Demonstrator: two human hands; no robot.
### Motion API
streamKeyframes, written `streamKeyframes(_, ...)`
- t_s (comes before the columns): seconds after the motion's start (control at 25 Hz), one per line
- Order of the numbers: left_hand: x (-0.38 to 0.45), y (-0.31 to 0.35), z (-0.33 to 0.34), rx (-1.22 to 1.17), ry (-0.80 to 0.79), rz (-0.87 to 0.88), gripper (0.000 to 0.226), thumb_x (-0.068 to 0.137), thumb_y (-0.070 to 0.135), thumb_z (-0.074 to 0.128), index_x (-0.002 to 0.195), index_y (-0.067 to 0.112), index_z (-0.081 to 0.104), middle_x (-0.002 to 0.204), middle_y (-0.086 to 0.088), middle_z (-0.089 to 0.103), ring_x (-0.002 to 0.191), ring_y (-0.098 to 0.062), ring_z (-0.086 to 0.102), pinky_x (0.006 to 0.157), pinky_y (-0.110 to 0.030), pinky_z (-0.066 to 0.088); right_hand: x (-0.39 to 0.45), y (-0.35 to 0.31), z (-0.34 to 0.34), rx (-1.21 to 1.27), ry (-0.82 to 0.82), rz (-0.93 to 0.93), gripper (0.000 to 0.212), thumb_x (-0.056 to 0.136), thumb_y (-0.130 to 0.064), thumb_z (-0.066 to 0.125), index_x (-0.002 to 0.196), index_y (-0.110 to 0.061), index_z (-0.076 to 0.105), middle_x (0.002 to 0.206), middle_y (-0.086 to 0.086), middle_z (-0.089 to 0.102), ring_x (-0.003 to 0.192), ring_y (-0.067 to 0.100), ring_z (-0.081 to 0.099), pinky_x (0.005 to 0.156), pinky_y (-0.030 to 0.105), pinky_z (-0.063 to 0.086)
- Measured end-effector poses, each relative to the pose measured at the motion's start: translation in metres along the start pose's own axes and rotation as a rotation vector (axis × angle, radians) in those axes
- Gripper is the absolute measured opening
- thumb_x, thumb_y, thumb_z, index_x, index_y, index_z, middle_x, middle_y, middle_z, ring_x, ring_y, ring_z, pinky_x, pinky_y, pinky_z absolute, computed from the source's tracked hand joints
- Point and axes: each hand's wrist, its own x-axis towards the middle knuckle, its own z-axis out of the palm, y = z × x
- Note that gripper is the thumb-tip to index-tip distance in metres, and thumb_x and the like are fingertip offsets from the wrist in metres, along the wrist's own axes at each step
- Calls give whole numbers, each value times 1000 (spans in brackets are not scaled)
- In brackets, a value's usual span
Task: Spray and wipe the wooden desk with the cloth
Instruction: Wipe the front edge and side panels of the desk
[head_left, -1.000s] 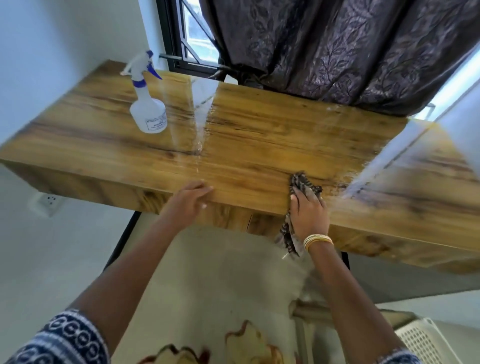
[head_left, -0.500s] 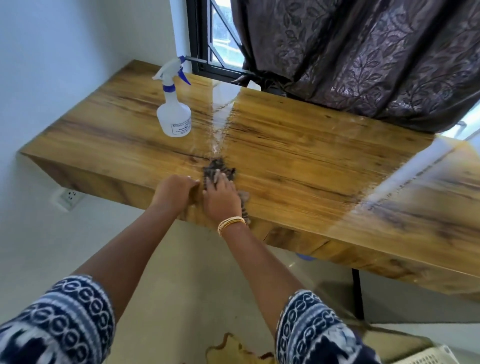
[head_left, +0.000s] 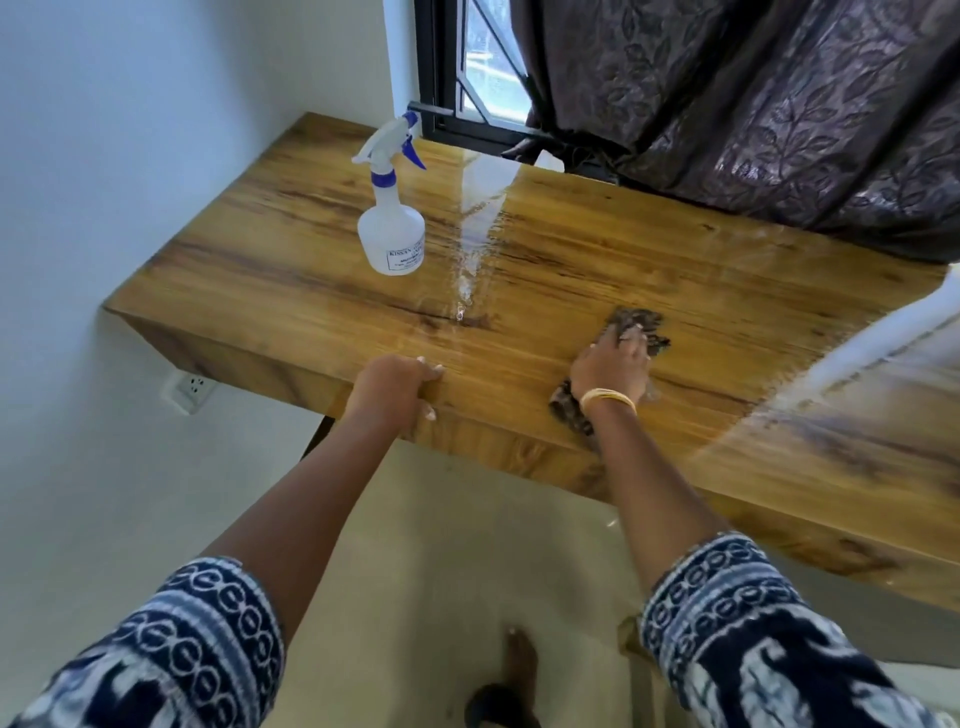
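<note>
The wooden desk (head_left: 701, 270) runs from the left wall to the right edge of the view, with a wet, shiny streak down its middle. My right hand (head_left: 613, 364) presses flat on a dark patterned cloth (head_left: 638, 318) near the desk's front edge; part of the cloth sticks out behind my wrist. My left hand (head_left: 395, 389) holds the front edge of the desk, fingers on top and thumb on the front face. A white spray bottle (head_left: 392, 234) with a blue trigger stands upright at the back left, away from both hands.
A dark curtain (head_left: 779, 114) hangs over the desk's back edge beside a black-framed window (head_left: 483, 78). A white wall borders the desk on the left, with a socket (head_left: 191, 387) under it. My foot (head_left: 519, 670) stands on the pale floor below.
My right hand has swept the cloth left along the front edge up to my left hand, then back right and slightly further in. My left hand stays on the edge.
</note>
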Motion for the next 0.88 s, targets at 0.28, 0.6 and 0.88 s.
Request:
streamKeyframes(0.28, 8, -23, -19, -61, -81, 38, 42, 82, 30, 62, 124, 32, 67, 110, 3, 71, 97, -20, 64, 85, -34, 53, -21, -131, 26, -94, -152, -1047, 51, 102, -28, 35, 151, -16, 33, 159, 15, 24, 145, 30, 26, 117, 41, 24)
streamKeyframes(0.6, 63, -37, -32, -523, 152, -213, 34, 99, 36, 50, 76, 18, 67, 67, 4, 69, 59, -11, 66, 71, -37, 55, 158, -29, -6, 73, -19, -360, 49, 103, -25, 31, 151, -15, 33, 160, 14, 21, 146, 31, 25, 116, 43, 29)
streamKeyframes(0.88, 103, -46, -55, -629, 562, -426, 36, 84, 44, 70, 93, 13, 55, 79, 4, 57, 70, -14, 53, 60, -30, 43, 137, -119, 4, 145, -28, -380, 50, 101, -23, 32, 150, -12, 33, 155, 18, 31, 141, 33, 31, 113, 42, 29)
